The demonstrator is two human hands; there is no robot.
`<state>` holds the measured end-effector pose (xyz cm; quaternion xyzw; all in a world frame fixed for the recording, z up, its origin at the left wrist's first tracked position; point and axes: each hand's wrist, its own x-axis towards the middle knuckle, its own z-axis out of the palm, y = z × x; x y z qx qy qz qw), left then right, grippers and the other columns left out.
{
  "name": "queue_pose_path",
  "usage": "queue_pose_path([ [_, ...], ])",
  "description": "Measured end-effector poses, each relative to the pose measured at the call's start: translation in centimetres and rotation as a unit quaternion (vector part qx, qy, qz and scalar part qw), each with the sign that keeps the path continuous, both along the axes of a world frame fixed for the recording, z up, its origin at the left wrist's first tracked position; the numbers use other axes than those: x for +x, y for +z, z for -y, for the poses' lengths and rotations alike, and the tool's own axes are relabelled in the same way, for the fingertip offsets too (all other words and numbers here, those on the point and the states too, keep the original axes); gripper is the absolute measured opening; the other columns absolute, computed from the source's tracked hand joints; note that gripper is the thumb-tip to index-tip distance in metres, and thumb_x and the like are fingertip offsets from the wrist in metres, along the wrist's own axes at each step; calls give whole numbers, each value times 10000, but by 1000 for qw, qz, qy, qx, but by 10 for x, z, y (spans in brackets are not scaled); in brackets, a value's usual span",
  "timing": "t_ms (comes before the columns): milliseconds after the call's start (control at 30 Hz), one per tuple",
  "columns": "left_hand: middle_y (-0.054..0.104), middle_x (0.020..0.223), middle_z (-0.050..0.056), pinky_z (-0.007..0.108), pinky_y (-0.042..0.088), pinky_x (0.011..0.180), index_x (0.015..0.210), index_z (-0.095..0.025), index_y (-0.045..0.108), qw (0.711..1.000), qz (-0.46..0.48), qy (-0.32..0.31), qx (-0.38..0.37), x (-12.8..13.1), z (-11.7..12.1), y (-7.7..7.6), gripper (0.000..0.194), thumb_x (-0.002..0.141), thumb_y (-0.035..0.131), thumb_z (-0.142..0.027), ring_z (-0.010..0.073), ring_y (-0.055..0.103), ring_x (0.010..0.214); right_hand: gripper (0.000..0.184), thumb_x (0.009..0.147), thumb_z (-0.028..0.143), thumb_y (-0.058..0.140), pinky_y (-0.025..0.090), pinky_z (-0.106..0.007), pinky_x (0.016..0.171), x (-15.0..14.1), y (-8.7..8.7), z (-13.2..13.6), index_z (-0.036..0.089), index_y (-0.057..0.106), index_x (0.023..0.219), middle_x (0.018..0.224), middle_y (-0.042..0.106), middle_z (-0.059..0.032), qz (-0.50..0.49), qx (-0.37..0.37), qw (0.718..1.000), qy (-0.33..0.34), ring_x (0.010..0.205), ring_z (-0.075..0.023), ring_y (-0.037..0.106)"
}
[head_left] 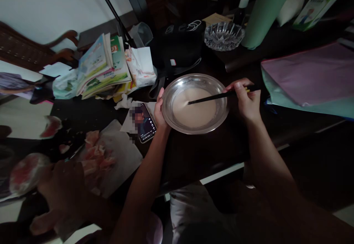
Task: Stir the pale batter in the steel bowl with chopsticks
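We log a dark table (190,155) as the largest surface in view. At its right lies a flat purple sheet (306,72) over a pale green-blue one; at far left, a slanted stack of books (103,65). We note a black bag (177,48) at far centre, and a green cylinder (267,13) upright but leaning at far right, with a cut-glass ashtray (224,36) just left of it. The metal bowl (201,130) is near the middle, between both hands, and holds a pale beige liquid (197,114); we cannot tell whether its base touches the table. At near left, another person's hand (63,188), blurred, is beside pinkish pieces (96,153) on white paper. Our left hand (160,113) grips the bowl's left rim, fingers along the outer side. Our right hand (247,98), just beyond the right rim, is closed narrowly around the dark chopsticks (211,98), which extend left from the grip over the rim, tips at the liquid's surface. A lit phone (146,122) lies left of the bowl, close to our left hand.
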<state>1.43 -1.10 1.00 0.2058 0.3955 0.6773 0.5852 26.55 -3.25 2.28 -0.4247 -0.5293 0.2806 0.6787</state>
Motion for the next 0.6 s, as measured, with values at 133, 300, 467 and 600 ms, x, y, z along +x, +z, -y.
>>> queue_pose_path([
  [133, 731, 1223, 23, 306, 421, 1107, 1089, -223, 723, 1000, -9, -3, 4, 0, 0, 0, 318, 922, 454, -190, 178, 629, 1215, 312, 921, 483, 628, 500, -351, 598, 4, -1, -2, 268, 643, 695, 587, 629, 30, -41, 31, 997, -63, 550, -156, 628],
  [300, 746, 1184, 17, 315, 407, 1129, 1077, -219, 723, 1000, 7, -2, 1, 0, -1, -1, 317, 912, 456, -178, 187, 617, 1236, 323, 906, 539, 625, 529, -358, 623, 1, -2, 1, 272, 667, 729, 604, 655, 21, -7, -20, 1000, -14, 562, -165, 630],
  [467, 740, 1197, 23, 329, 396, 1139, 1131, -212, 702, 1000, 4, -9, 8, 0, 0, -2, 329, 920, 451, -181, 178, 621, 1222, 329, 887, 549, 643, 533, -341, 643, 1, -1, -1, 258, 661, 734, 633, 669, 21, -8, -3, 999, -39, 613, -162, 658],
  [600, 741, 1179, 17, 309, 416, 1112, 1101, -228, 711, 1000, 1, -6, 9, -1, 0, -3, 316, 919, 457, -185, 168, 643, 1169, 346, 893, 558, 624, 505, -354, 582, 3, -2, -2, 273, 617, 698, 582, 613, 33, -43, 0, 997, -65, 534, -164, 623],
])
